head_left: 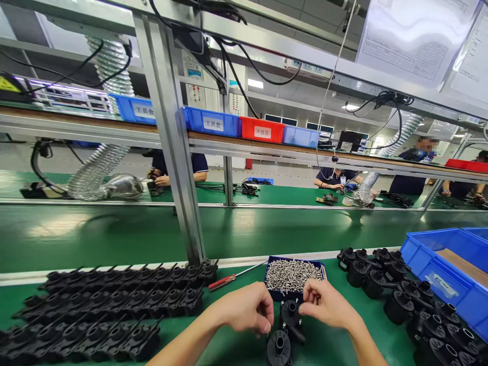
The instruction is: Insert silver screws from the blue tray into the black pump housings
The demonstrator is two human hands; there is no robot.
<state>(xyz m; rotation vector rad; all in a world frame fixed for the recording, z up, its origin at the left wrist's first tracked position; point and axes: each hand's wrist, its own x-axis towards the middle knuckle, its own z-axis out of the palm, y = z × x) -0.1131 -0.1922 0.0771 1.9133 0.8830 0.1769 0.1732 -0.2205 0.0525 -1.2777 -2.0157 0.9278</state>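
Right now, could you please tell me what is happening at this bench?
A person's left hand and right hand are on either side of a black part; whether they grip anything is unclear. A tray of metal screws sits just beyond. A red-handled screwdriver lies to its left. More black parts are on both sides.

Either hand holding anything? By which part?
Cannot tell: left hand and right hand are curled beside the black cylindrical housing; anything pinched in them is hidden.

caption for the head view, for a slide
Left hand and right hand flank a black part, a tray of screws beyond.
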